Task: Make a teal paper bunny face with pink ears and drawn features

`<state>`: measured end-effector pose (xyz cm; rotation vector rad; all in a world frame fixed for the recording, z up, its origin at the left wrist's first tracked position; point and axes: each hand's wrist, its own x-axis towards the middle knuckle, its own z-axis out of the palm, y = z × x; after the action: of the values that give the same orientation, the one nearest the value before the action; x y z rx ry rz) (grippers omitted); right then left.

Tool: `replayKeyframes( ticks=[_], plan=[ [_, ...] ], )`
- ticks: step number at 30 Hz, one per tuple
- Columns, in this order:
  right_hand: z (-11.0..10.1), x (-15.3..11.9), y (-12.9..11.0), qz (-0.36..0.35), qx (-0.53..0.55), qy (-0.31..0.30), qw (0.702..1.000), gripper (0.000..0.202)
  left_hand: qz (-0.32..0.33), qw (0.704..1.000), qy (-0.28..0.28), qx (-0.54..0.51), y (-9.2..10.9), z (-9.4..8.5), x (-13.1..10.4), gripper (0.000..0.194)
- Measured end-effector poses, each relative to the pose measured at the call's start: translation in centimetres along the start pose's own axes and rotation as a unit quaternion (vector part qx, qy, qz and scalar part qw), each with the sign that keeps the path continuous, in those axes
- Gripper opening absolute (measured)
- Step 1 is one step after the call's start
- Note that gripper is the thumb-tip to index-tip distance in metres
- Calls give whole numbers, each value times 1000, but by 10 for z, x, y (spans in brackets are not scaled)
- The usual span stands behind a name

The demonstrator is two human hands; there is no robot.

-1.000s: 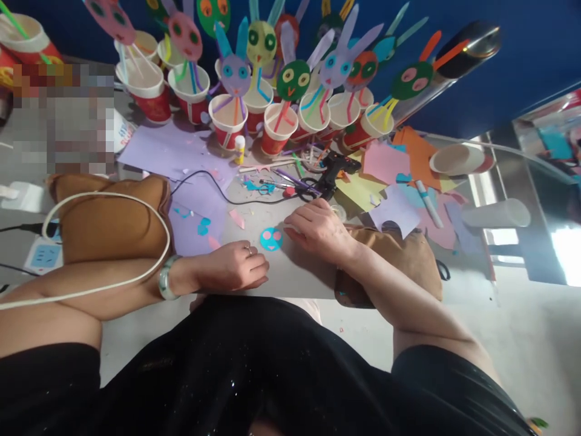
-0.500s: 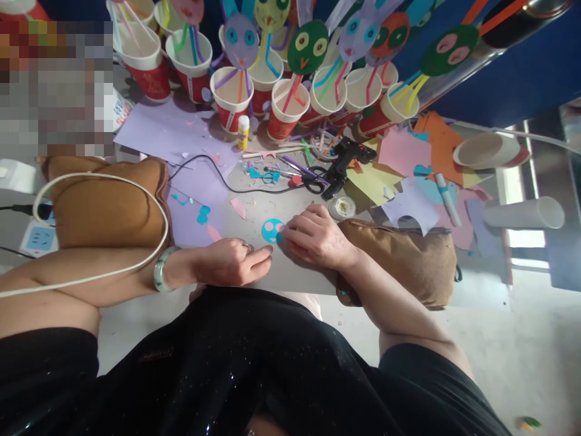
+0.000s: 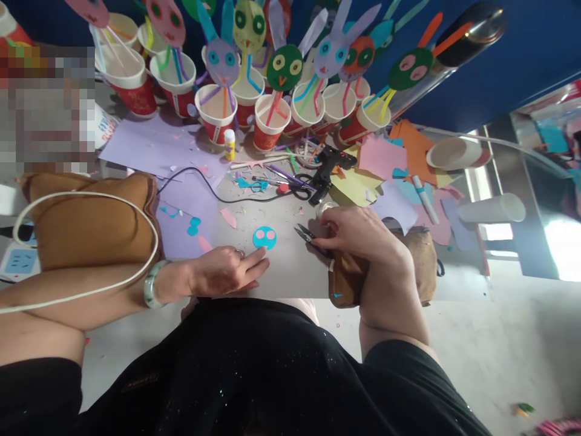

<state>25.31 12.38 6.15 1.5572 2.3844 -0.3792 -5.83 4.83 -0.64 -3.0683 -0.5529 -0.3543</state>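
At far left, a pixelated patch [image 3: 49,109] masks part of the view; beside it, a pink paper head [image 3: 93,12] is cut off by the top edge. Below, a white cord [image 3: 91,194] crosses a brown bag [image 3: 91,236]. The person's left hand [image 3: 229,270] is half curled, its fingertips overlapping the lower edge of a blue disc [image 3: 264,240] on the table [image 3: 285,272]; whether they pinch it, one cannot tell. The right hand [image 3: 356,235] grasps scissors [image 3: 305,235], fingers mostly covering the handles, while the right forearm partly hides a second pouch [image 3: 345,274].
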Motion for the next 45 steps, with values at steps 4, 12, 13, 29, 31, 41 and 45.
replayKeyframes(
  ticks=[4,12,13,29,31,41,45],
  plan=[
    [1,2,-12,2,-20,-55,998,21,-3,1000,-6,0,0,2,0,39],
    [10,9,-21,-15,-48,6,999,14,-6,1000,-10,-12,-1,-1,1,41],
    [11,10,-20,-15,-49,22,998,14,-6,1000,-10,-6,-1,-2,1,41],
    [27,-72,42,89,-41,187,977,34,-6,999,20,39,-1,-3,2,31],
    [40,-75,49,102,-24,201,974,35,-16,999,20,41,-1,-4,2,32],
    [61,-38,59,149,-33,186,971,45,-53,997,-23,59,1,-2,1,46],
    [56,-26,63,179,-50,185,965,46,-57,996,-29,62,1,-1,1,48]
  ],
)
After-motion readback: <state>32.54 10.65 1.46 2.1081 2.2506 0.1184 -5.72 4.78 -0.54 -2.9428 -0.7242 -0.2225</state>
